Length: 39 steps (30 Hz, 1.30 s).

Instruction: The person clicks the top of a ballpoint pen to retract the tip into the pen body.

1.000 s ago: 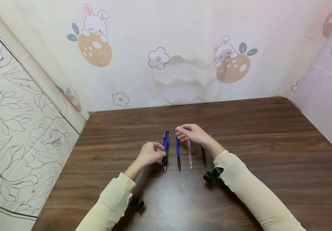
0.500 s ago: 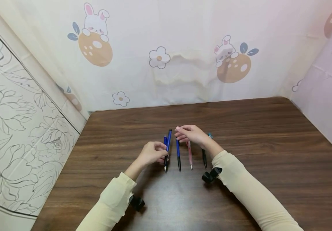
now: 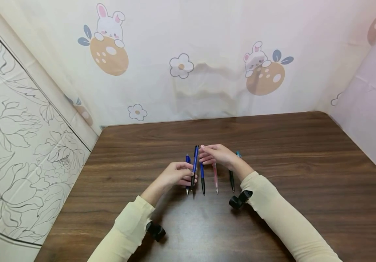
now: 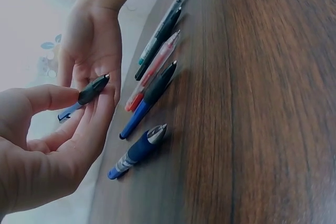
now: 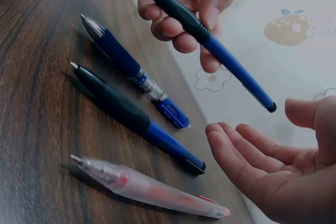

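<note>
My left hand [image 3: 175, 175] pinches a blue pen with a black grip [image 5: 194, 27] between thumb and fingers, raised above the table with its tip toward me. Close to the pen's back end is my right hand [image 3: 220, 154], palm turned up and fingers loosely extended, a small gap from the pen in the right wrist view. Under the hands lie more pens in a row: a blue one with a silver tip [image 5: 123, 59], another blue pen with a black grip [image 5: 113, 98], and a pink pen [image 5: 142, 184]. My right hand partly covers some in the head view.
Farther right along the row are a black pen [image 4: 157, 46] and a clear pen with a teal end [image 4: 164, 23]. The brown wooden table [image 3: 289, 145] meets a printed curtain [image 3: 142, 83] at its back edge. Black wrist cameras hang under both sleeves.
My left hand has lifted the blue-and-black pen off the left end of the row and brought it rightward, toward the right hand. The right hand has barely moved.
</note>
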Each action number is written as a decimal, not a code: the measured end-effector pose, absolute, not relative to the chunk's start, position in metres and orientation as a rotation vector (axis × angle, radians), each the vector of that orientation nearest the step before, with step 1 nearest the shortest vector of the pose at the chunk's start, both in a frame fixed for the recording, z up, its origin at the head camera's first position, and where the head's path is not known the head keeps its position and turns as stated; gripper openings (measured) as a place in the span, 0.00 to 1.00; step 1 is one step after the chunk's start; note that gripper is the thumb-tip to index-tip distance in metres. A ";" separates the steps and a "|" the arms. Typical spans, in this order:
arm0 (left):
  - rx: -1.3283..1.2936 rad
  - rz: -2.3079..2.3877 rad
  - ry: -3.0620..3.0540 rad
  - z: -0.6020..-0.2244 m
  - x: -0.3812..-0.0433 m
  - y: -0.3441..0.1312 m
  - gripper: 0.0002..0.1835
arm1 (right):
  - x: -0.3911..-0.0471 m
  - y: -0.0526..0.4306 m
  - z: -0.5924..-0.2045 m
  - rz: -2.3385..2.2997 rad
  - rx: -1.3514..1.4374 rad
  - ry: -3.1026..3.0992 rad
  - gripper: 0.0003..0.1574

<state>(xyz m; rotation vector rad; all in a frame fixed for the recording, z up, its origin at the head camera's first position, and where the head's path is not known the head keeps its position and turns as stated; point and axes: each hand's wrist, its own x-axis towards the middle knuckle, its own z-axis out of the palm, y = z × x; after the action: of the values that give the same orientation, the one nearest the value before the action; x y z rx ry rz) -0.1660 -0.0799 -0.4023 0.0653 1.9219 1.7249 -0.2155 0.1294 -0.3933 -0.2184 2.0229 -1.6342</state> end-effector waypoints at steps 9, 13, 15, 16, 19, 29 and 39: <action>0.076 1.742 1.860 -0.403 -0.164 -0.074 0.17 | -0.215 0.127 -0.394 -1.745 -0.165 1.879 0.35; 0.060 1.758 1.838 -0.403 -0.163 -0.072 0.17 | -0.216 0.125 -0.394 -1.852 -0.123 1.705 0.33; 0.057 1.767 1.830 -0.403 -0.163 -0.071 0.17 | -0.216 0.125 -0.395 -1.900 -0.098 1.621 0.32; 0.052 1.771 1.825 -0.402 -0.162 -0.070 0.16 | -0.217 0.124 -0.395 -1.922 -0.085 1.581 0.32; 0.055 1.768 1.827 -0.401 -0.162 -0.069 0.16 | -0.218 0.124 -0.396 -1.958 -0.065 1.493 0.33; 0.051 1.770 1.826 -0.403 -0.162 -0.068 0.16 | -0.218 0.124 -0.392 -1.975 -0.075 1.426 0.35; 0.047 1.785 1.778 -0.406 -0.160 -0.066 0.15 | -0.221 0.126 -0.396 -2.016 -0.060 1.424 0.32</action>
<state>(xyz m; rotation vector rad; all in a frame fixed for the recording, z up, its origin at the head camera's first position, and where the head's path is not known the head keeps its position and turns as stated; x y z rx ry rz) -0.1604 -0.0656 -0.4061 0.0467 1.7778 1.7848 -0.2212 0.1256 -0.3959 -0.0601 1.4236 -2.0162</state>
